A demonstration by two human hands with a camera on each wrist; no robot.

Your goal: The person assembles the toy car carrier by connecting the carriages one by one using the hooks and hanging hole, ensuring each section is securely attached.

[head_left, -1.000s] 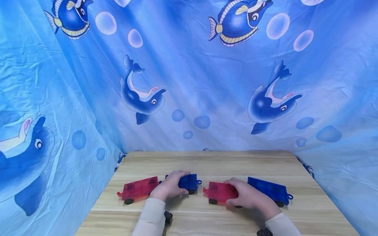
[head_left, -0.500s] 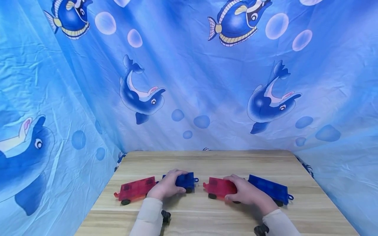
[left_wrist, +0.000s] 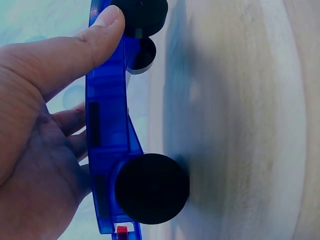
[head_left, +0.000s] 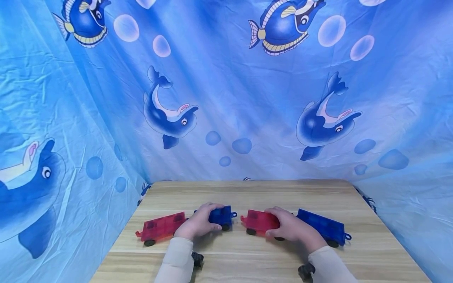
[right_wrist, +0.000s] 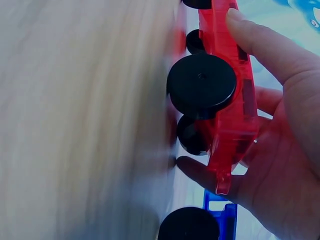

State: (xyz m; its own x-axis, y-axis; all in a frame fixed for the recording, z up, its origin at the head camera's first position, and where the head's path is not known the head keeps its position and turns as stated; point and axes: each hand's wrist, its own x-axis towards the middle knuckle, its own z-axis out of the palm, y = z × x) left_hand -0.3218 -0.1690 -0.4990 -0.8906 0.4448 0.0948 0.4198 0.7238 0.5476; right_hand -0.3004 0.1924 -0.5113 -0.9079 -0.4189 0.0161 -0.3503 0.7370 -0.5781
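On a pale wood-grain table (head_left: 247,255), four toy train cars of translucent plastic with black wheels stand in two pairs. Left of centre, the left hand (head_left: 199,224) grips a blue translucent flat-topped car (head_left: 219,215), thumb on its near side and fingers over the far side, parted only by the car's width. Opposite it, the right hand (head_left: 291,225) holds a red translucent flat-topped car (head_left: 261,221) the same way. The held red car's small hook (head_left: 242,219) is just beside, but apart from, the blue car's ring (head_left: 234,214). Within the held blue car's clear side, the left wrist view shows dark rectangular inserts (left_wrist: 94,123). That view also shows a small red piece (left_wrist: 122,231) inside a blue bracket (left_wrist: 137,231) at the car's end, which the left hand hides from the head camera. From the right wrist, a red end tab (right_wrist: 222,182) shows near a blue car with a black wheel; whether they are linked cannot be told. Beyond the left hand stands a second red car (head_left: 161,226), and right of the right hand a second blue car (head_left: 320,226), its near end partly covered by that hand. Pale sleeves (head_left: 175,257) and small black devices (head_left: 197,259) at the wrists occupy the foreground; behind hangs a blue cloth (head_left: 226,98) printed with dolphins, fish and bubbles.
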